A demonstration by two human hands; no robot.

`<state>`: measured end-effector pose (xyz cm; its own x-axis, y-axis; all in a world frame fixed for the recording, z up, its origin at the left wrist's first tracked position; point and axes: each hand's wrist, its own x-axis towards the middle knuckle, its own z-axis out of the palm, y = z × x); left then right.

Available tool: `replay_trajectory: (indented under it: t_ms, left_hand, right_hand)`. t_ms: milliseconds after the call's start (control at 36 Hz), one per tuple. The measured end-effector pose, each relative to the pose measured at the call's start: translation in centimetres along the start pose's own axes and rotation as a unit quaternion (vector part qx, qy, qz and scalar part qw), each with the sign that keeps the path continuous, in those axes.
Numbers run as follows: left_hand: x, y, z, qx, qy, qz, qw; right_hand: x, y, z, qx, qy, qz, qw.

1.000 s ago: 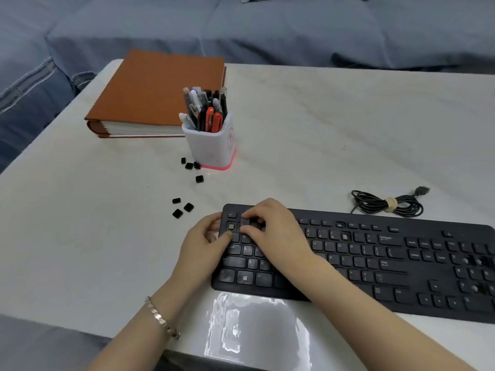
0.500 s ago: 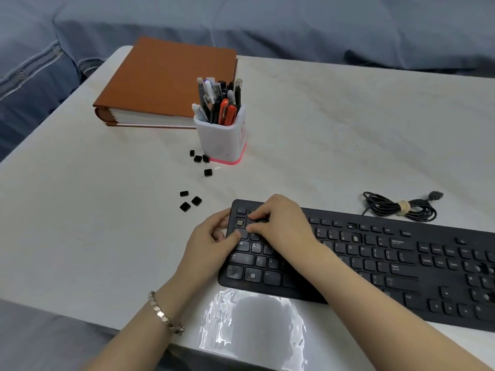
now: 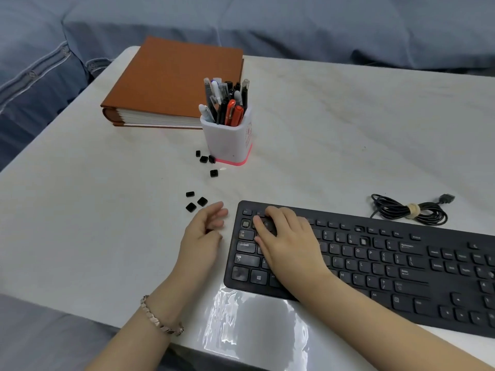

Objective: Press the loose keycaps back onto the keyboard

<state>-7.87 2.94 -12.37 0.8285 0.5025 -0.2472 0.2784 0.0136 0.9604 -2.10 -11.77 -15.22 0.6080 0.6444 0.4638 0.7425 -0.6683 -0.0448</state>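
A black keyboard (image 3: 388,263) lies along the table's near right side. My right hand (image 3: 289,242) rests on its upper left corner, fingertips pressing down on keys there; an empty key socket (image 3: 246,223) shows just left of those fingers. My left hand (image 3: 203,234) hovers over the table just left of the keyboard, fingers loosely curled and holding nothing. Three loose black keycaps (image 3: 195,201) lie just beyond its fingertips. Several more keycaps (image 3: 206,162) sit by the base of the pen cup.
A white pen cup (image 3: 227,140) full of pens stands behind the keycaps. An orange-brown binder (image 3: 171,81) lies at the back left. The keyboard's coiled cable (image 3: 409,210) rests behind the keyboard. The table's near edge (image 3: 254,352) is glossy.
My left hand has come off the keyboard's left edge and moved left over the table, nearer the three keycaps. My right hand stays on the upper left keys.
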Motion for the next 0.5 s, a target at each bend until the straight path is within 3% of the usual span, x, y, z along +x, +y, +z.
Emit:
replay_trajectory:
  t_ms: [222, 361, 500]
  left_hand:
    - [-1.9, 2.4, -0.2, -0.044, -0.039, 0.116, 0.992]
    - [-3.3, 3.7, -0.4, -0.117, -0.072, 0.136, 0.981]
    - [-3.6, 4.6, -0.3, -0.158, -0.11, 0.122, 0.974]
  right_hand:
    - [0.3, 0.4, -1.0, 0.081, -0.047, 0.048, 0.994]
    - [-0.1, 2.6, -2.1, 0.193, -0.063, 0.141, 0.969]
    - [-1.1, 6.5, -2.9, 0.158, -0.082, 0.24, 0.954]
